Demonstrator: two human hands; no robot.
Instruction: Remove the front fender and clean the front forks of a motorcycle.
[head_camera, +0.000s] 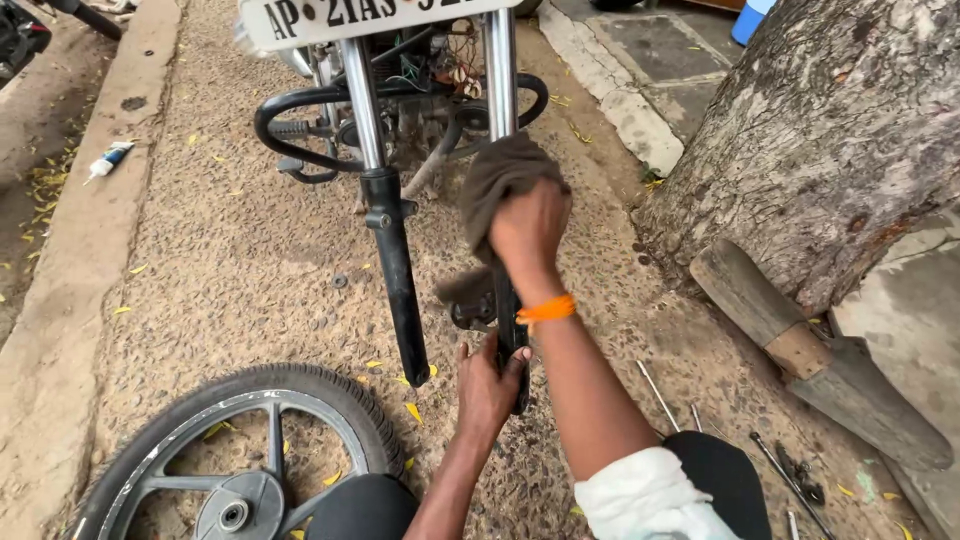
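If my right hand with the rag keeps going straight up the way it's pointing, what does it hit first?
Most likely the chrome fork tube directly above the right hand and its brown rag, then the number plate; depth is unclear.

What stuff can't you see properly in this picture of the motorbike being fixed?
All in the head view:
- Right hand fingers: buried in the brown cloth it presses on the fork leg.
- That leg's lower end: hidden behind the right arm and the left hand.
- Loose wheel: cut off by the bottom edge and a dark knee.
- Motorbike above its plate: cut off by the top edge.
- Small tools near the tree: too small to identify.
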